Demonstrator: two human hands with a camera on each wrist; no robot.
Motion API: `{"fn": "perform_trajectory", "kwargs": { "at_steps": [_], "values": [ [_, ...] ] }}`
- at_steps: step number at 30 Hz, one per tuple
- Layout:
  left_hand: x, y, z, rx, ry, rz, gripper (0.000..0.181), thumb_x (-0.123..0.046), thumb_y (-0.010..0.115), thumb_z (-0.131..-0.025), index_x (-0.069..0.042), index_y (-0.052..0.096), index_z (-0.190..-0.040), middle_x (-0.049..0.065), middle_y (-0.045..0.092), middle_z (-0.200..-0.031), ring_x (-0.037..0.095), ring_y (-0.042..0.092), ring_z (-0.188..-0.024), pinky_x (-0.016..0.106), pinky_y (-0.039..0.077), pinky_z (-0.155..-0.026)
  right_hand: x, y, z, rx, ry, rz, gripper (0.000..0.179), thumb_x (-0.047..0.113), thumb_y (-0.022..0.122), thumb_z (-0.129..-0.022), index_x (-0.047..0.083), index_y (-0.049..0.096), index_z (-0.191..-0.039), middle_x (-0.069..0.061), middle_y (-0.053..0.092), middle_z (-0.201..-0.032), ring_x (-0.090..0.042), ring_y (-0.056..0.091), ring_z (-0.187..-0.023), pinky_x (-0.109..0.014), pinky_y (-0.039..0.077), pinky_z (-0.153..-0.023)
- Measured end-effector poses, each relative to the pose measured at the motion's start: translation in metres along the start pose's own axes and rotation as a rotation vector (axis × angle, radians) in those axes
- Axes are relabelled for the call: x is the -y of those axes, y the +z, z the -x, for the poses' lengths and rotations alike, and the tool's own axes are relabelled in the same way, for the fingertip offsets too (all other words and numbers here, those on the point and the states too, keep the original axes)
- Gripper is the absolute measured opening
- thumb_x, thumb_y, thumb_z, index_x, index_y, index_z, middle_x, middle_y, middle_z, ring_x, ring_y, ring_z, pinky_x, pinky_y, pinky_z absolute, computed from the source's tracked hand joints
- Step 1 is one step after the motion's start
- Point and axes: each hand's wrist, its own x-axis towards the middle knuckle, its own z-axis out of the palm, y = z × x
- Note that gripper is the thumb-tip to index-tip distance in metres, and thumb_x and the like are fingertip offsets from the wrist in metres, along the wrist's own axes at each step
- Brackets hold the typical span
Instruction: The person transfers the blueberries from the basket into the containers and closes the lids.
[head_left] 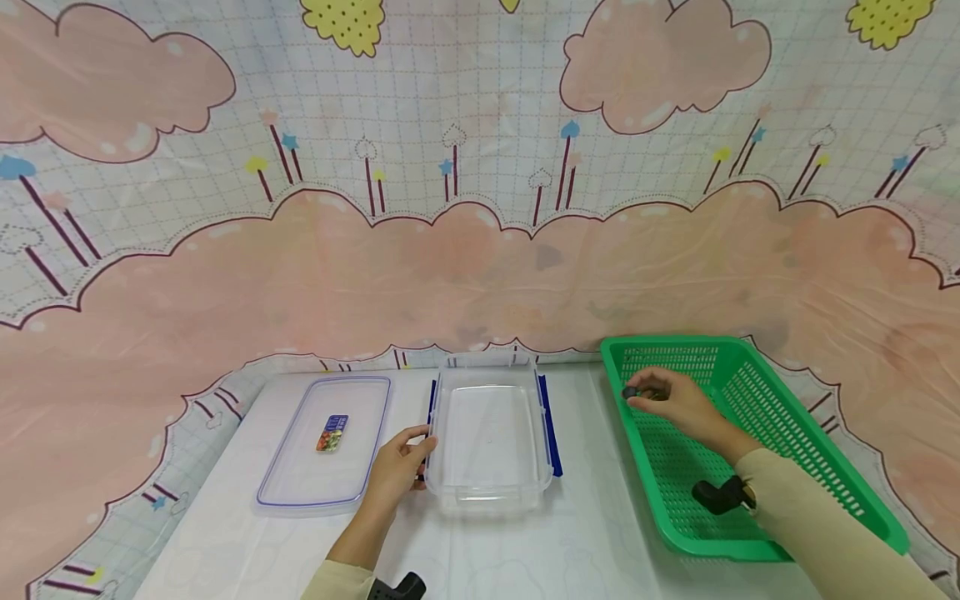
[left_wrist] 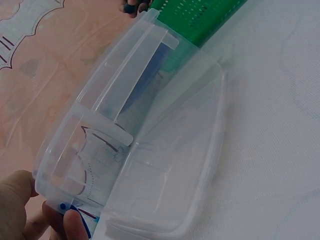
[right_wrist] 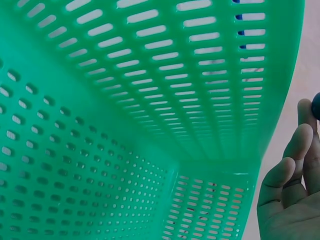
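Note:
A clear plastic food container (head_left: 491,433) with blue side latches (head_left: 550,427) stands uncovered in the middle of the white table. My left hand (head_left: 399,467) grips its left wall, thumb at the rim and fingers by the latch, as the left wrist view also shows. Over the left rim of a green plastic basket (head_left: 645,483), my right hand (head_left: 678,404) pinches a small dark rounded thing (head_left: 631,392) at its fingertips. In the right wrist view only an edge of that dark thing (right_wrist: 316,106) shows, so I cannot tell what it is.
Left of the container lies its clear lid (head_left: 292,475) with a blue seal and a colourful label (head_left: 332,434). The basket's slotted walls rise at the right side of the table. A patterned cloth (head_left: 480,283) hangs behind everything.

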Motion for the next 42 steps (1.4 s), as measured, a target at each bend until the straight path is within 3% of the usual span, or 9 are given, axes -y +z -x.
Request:
{"fn": "perform_trajectory", "kwargs": {
  "at_steps": [11,16,25,36,42],
  "values": [
    [0.000,0.000,0.001,-0.005,0.004,-0.003,0.038,-0.022,0.066,-0.093,-0.007,0.063,-0.128,0.001,0.056,-0.077,0.011,0.048,-0.063,0.024,0.050,-0.050,0.007,0.005,-0.003,0.010,0.012,0.018,0.028,0.019,0.071,-0.091,0.003,0.062,-0.112,-0.009,0.066,-0.097,-0.011,0.059,-0.083,-0.029,0.051,-0.069],
    [0.000,0.000,0.001,-0.006,0.003,-0.001,0.038,-0.022,0.066,-0.094,-0.007,0.063,-0.129,0.003,0.057,-0.079,0.010,0.048,-0.063,0.023,0.050,-0.050,0.010,0.006,-0.006,0.017,0.036,0.027,0.035,0.023,0.072,-0.091,0.004,0.062,-0.119,-0.010,0.067,-0.106,-0.012,0.059,-0.088,-0.029,0.052,-0.072],
    [0.002,0.000,-0.001,-0.003,-0.006,0.004,0.039,-0.023,0.066,-0.094,-0.007,0.063,-0.129,0.001,0.056,-0.079,0.011,0.049,-0.063,0.024,0.051,-0.050,0.015,0.012,-0.013,0.031,0.000,0.029,0.031,0.020,0.073,-0.090,0.009,0.069,-0.118,-0.007,0.066,-0.099,-0.015,0.060,-0.081,-0.032,0.054,-0.068],
    [0.001,0.000,-0.001,-0.003,-0.006,0.003,0.039,-0.024,0.066,-0.093,-0.007,0.063,-0.128,0.001,0.056,-0.078,0.010,0.049,-0.063,0.024,0.051,-0.050,0.026,0.022,-0.020,0.048,-0.029,-0.008,0.030,0.016,0.074,-0.089,0.003,0.069,-0.116,-0.013,0.069,-0.103,-0.012,0.060,-0.081,-0.027,0.053,-0.068],
    [0.002,-0.001,-0.001,-0.002,-0.003,-0.002,0.038,-0.023,0.065,-0.094,-0.007,0.063,-0.129,0.001,0.055,-0.076,0.011,0.048,-0.062,0.024,0.050,-0.050,0.029,0.029,-0.024,0.054,-0.035,-0.014,0.029,0.015,0.074,-0.088,0.003,0.069,-0.114,-0.010,0.067,-0.098,-0.012,0.059,-0.080,-0.027,0.053,-0.068]
  ]
}}
